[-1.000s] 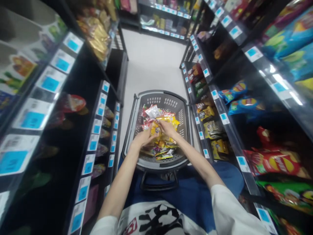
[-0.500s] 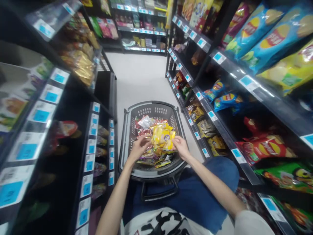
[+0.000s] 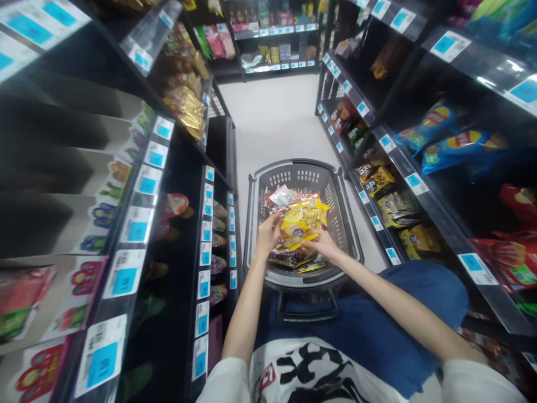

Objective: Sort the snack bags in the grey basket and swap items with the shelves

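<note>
Fingers of our right hand (image 3: 321, 244) pinch the low edge of the yellow packet (image 3: 297, 225), while our left hand (image 3: 268, 234) curls at its left side, and we cannot tell if it grips. We should hold both sides softly so it does not crush, here in the basket (image 3: 300, 169) above other packets (image 3: 282, 196). It looks shiny and crinkly, with a round bluish mark.

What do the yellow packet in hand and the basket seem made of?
Yellow packet: probably thin plastic film, glossy, going by its highlights and creases; foil layer possible. Basket: likely rigid plastic, fairly matte, given its slotted walls and smooth rim.
</note>
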`<action>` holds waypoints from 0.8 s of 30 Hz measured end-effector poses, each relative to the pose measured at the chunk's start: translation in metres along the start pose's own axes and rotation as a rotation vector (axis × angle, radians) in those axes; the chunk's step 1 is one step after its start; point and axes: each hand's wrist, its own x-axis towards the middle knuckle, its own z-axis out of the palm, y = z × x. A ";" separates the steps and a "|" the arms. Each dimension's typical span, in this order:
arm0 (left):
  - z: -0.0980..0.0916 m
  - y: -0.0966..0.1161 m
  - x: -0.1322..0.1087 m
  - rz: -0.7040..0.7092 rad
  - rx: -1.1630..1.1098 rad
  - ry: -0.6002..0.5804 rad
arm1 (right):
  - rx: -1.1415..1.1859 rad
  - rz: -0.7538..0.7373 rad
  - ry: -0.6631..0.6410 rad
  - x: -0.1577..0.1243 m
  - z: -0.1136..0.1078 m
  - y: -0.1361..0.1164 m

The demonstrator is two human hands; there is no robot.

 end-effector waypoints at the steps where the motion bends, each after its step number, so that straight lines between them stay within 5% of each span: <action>1: 0.000 -0.001 0.000 0.009 0.013 -0.005 | -0.016 0.012 -0.005 0.001 0.000 0.000; 7: -0.002 -0.003 -0.002 0.047 0.039 0.009 | -0.075 0.089 0.013 0.006 0.003 0.010; 15: -0.005 -0.014 -0.004 0.208 0.021 -0.026 | 0.095 0.064 0.204 0.016 0.001 0.004; 24: -0.010 0.009 -0.025 0.450 -0.027 -0.014 | 0.411 -0.076 0.258 -0.008 -0.004 -0.021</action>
